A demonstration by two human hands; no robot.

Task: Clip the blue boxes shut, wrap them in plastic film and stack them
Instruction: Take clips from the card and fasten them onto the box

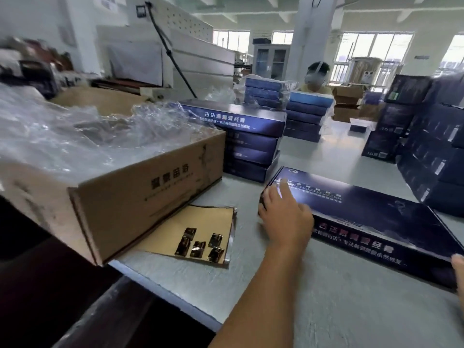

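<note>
A long flat dark-blue box [376, 212] lies closed on the grey table [326, 310], running from centre to the right edge. My left hand [286, 214] grips its left end, thumb on the lid and fingers curled over the end face. Only a sliver of my right hand [458, 263] shows at the frame's right edge, touching the box's near right corner. Crumpled clear plastic film [88, 131] fills an open brown carton [150, 192] to the left. A stack of blue boxes [251, 136] stands just behind the carton's right end.
A brown card [218, 222] with several small dark sachets [198, 247] lies by the carton. More blue box stacks [431, 156] rise at the right, and wrapped ones [306, 116] stand farther back. A person [316, 79] sits across the table.
</note>
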